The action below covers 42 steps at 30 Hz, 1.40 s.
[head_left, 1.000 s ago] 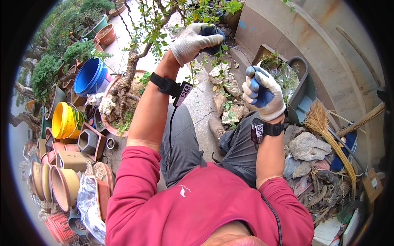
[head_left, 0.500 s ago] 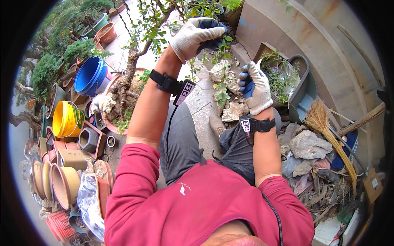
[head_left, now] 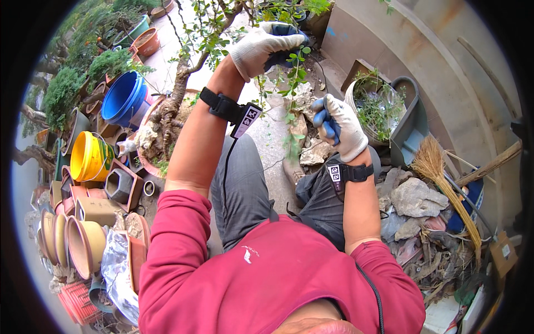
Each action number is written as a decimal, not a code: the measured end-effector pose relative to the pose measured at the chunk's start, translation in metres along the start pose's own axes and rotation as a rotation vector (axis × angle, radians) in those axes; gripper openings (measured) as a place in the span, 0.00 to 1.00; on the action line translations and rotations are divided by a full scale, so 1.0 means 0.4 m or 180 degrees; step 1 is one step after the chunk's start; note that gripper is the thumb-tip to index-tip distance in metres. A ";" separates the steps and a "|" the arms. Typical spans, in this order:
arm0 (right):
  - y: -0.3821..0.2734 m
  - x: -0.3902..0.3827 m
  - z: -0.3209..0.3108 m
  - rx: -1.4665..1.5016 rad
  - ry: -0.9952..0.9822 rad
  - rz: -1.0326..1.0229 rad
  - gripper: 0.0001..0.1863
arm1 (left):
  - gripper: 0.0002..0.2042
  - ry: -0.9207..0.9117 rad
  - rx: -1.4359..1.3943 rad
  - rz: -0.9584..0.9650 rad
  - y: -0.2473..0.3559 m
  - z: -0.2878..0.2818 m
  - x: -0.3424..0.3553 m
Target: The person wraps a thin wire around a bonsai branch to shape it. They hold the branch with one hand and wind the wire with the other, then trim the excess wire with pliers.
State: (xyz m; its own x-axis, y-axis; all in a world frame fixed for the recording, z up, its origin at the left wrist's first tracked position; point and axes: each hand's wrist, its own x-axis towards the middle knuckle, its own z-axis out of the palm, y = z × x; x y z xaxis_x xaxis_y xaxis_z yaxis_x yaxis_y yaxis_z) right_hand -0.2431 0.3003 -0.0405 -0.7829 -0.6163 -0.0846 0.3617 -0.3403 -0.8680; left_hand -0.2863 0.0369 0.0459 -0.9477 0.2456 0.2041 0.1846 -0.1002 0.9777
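My left hand (head_left: pixel 268 49), in a white work glove with a blue palm, reaches up to the tree at the top. Its fingers are closed at a thin leafy branch (head_left: pixel 295 80), which hangs down beside the fingertips. The tree's trunk (head_left: pixel 179 89) rises left of my forearm from a wide round pot (head_left: pixel 146 161). Lower and to the right, my right hand (head_left: pixel 342 127), gloved alike, is raised over my knee with its fingers curled in. Whatever those fingers hold, if anything, is hidden.
To the left stand a blue bucket (head_left: pixel 123 100), a yellow bucket (head_left: pixel 89 157) and stacked plant pots (head_left: pixel 86 245). On the right are a basket of cut greenery (head_left: pixel 384 108), a dustpan (head_left: pixel 409 119), a straw broom (head_left: pixel 434 158) and rocks (head_left: pixel 420 197). Stones (head_left: pixel 317 151) lie beyond my foot.
My right hand has turned slightly and its fingers have curled in more. The left hand stays nearly in place, and the hanging branch has shifted a little to the left.
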 end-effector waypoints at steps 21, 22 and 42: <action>0.076 0.198 0.069 -0.2226 0.3135 -0.3221 0.09 | 0.16 -0.0043 -0.0338 0.0032 0.029 0.055 0.019; 0.081 0.202 0.076 -0.2279 0.3126 -0.3096 0.09 | 0.15 0.0018 -0.0345 0.0081 0.026 0.057 0.022; 0.030 0.244 0.151 -0.3242 0.2935 -0.2838 0.13 | 0.10 0.0473 0.0101 0.0443 0.012 0.087 0.035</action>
State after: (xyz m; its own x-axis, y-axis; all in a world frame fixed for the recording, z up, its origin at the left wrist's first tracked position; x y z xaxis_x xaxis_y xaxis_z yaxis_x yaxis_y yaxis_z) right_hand -0.2844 0.1930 -0.0297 -0.7038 0.2413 0.6682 -0.5142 0.4759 -0.7135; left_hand -0.2899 0.0733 0.0552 -0.9401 0.0862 0.3299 0.3222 -0.0920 0.9422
